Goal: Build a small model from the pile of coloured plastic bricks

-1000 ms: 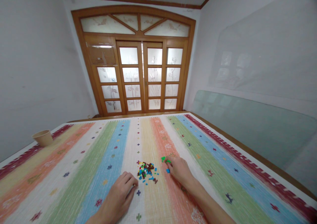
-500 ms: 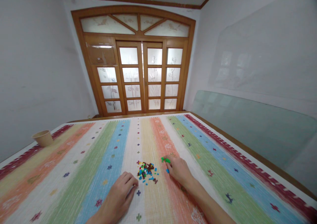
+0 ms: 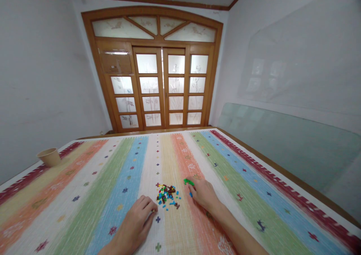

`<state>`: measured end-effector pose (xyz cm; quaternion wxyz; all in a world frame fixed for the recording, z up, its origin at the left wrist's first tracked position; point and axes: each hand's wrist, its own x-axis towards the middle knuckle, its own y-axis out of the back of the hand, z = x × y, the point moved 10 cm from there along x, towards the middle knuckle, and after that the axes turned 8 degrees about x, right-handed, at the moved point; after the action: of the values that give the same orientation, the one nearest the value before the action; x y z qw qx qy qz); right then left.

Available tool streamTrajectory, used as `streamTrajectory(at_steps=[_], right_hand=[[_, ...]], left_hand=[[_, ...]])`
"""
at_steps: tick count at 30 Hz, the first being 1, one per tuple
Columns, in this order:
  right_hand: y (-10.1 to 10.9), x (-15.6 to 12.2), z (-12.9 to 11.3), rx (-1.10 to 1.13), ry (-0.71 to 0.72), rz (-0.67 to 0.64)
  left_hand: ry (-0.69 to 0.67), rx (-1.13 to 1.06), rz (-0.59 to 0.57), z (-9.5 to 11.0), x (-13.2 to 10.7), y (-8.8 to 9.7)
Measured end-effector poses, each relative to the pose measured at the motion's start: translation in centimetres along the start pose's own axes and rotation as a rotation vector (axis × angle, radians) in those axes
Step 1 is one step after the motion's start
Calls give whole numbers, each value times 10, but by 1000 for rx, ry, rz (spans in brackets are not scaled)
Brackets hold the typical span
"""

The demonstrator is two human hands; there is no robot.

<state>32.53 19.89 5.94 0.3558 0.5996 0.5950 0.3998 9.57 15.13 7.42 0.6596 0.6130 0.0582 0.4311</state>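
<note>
A small heap of tiny building bricks, brown, blue, green, yellow and white, lies on the striped tablecloth between my hands. To its left, my left hand rests on the cloth with fingers curled together. A small brownish spot shows at its fingertips, too small to name. On the heap's right side, my right hand is closed at the fingertips on some green building bricks. Just under those fingers a blue brick peeks out, partly hidden. Some loose bricks lie around the heap's near edge.
A tan paper cup stands at the far left of the table. The striped tablecloth covers the tabletop. Behind the table are wooden doors with glass panes, and a pale green glass panel stands along the right.
Almost nothing differs. My right fingers have shifted very slightly at the green bricks, and my left hand stays in place.
</note>
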Motion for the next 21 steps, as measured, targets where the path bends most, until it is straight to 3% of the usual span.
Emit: streamTrajectory(at_steps=[21], right_hand=[[0, 1, 3, -8, -16, -1]], left_hand=[[6, 11, -17, 0, 0, -1]])
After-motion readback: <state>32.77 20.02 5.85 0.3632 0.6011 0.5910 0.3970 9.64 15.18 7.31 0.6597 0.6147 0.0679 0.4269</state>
